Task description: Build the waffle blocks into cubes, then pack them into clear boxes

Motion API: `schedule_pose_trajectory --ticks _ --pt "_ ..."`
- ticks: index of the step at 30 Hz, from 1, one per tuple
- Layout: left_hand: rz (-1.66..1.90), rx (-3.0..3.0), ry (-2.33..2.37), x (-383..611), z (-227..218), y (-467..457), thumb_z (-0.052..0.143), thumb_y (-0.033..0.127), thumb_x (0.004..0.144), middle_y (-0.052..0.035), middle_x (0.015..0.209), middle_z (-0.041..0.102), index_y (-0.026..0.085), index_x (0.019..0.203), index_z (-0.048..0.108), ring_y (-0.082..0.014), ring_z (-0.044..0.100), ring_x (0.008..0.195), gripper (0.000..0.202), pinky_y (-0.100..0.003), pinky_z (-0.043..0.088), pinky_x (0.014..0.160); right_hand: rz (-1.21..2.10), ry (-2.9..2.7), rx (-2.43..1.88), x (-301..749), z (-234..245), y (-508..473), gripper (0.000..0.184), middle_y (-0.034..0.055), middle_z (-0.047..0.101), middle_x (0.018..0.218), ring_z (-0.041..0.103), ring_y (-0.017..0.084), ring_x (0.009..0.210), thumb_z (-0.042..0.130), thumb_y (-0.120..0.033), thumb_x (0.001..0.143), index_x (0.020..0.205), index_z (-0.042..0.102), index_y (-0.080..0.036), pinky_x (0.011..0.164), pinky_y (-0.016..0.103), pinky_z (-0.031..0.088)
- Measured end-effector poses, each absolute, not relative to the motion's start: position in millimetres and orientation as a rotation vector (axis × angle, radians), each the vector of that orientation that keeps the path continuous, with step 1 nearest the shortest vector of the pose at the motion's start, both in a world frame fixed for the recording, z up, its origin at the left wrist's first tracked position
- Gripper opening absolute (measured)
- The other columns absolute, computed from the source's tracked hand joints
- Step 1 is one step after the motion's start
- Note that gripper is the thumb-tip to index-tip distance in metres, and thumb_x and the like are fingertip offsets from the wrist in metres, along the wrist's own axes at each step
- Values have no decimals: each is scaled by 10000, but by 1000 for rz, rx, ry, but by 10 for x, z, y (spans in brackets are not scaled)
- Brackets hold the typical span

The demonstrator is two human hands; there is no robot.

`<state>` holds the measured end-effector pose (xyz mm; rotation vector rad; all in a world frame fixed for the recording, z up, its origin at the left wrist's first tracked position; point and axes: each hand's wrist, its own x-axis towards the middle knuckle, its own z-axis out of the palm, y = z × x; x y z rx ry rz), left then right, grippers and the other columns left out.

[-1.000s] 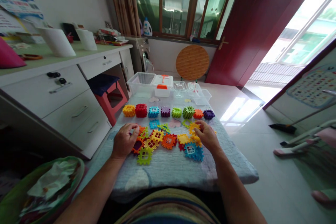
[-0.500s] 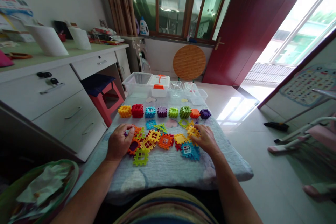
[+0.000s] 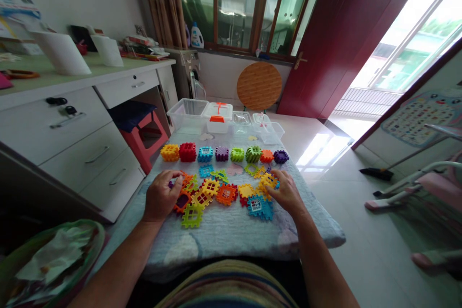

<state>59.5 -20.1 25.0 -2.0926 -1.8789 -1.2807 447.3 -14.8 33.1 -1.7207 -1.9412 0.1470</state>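
Observation:
My left hand (image 3: 162, 196) rests at the left end of a loose pile, thumb and fingers curled together. A bit of purple shows between them, partly hidden, next to an orange interlocking tile (image 3: 187, 181). My right hand (image 3: 288, 195) has its thumb and fingers around a yellow interlocking tile (image 3: 268, 181) at the pile's right end. Below that lies a blue tile with a white window grid (image 3: 256, 206). Between the hands are a yellow window tile (image 3: 210, 186), an orange window tile (image 3: 226, 194) and a lime-green tile (image 3: 192, 215).
Behind the pile runs a row of assembled cubes, from a yellow cube (image 3: 170, 152) to a purple cube (image 3: 281, 156). Clear plastic bins (image 3: 187, 114) stand at the far end of the cloth-covered table (image 3: 231, 240). A waste basket (image 3: 99, 240) sits at lower left, a red stool (image 3: 147, 142) beyond.
The yellow tile at my right hand has tilted slightly, and a bit of blue now shows beside it. My left hand stays in nearly the same place. The view has shifted slightly.

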Motion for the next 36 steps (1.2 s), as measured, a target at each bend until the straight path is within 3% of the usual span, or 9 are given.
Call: schedule_pose_trajectory --ticks 11,22,31,36 --pt "-1283 -2090 -1876 608 269 -220 470 333 874 -59 882 676 175 853 623 -212 640 849 221 -328 492 828 55 -2038 -1840 4365 237 -142 508 93 573 1032 514 244 941 628 -314 721 1211 586 -185 879 371 373" --pt "-1303 -2101 -1849 618 273 -236 480 296 864 -58 884 670 177 859 619 -213 639 853 184 -338 499 827 86 -2040 -1833 4309 318 -146 558 100 554 1025 519 261 967 602 -237 677 1227 568 -154 896 389 404" --pt "-1322 -2160 -1741 709 350 -253 488 255 872 -61 896 658 188 878 600 -217 625 878 131 -363 495 860 313 -2145 -1389 3861 658 -196 631 87 524 1111 498 259 1065 613 -201 676 1294 488 -209 972 425 410" --pt "-1258 -2359 -1658 890 560 -307 505 253 858 -78 1024 656 191 1011 603 -231 607 996 192 -391 479 934 415 -2313 -1190 3417 642 -160 627 98 522 1174 467 257 1113 654 -211 696 1297 479 -207 993 422 395"
